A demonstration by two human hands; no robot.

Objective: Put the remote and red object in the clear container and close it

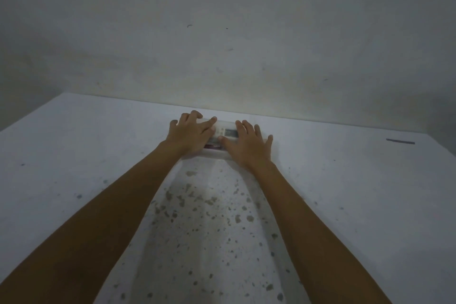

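Observation:
The clear container (214, 154) sits on the white table near the far wall, with its clear lid on top. Through the lid I see the white remote (225, 132) and, at the near edge, a strip of the red object (212, 147). My left hand (191, 132) lies flat on the lid's left half, fingers spread. My right hand (248, 143) lies flat on the right half, fingers spread too. Both palms press down on the lid and hide most of the container.
The white table (98, 155) has dark speckles (209, 205) in the near middle. A grey wall (222, 44) rises right behind the container. A small dark strip (400, 141) lies at the far right of the table.

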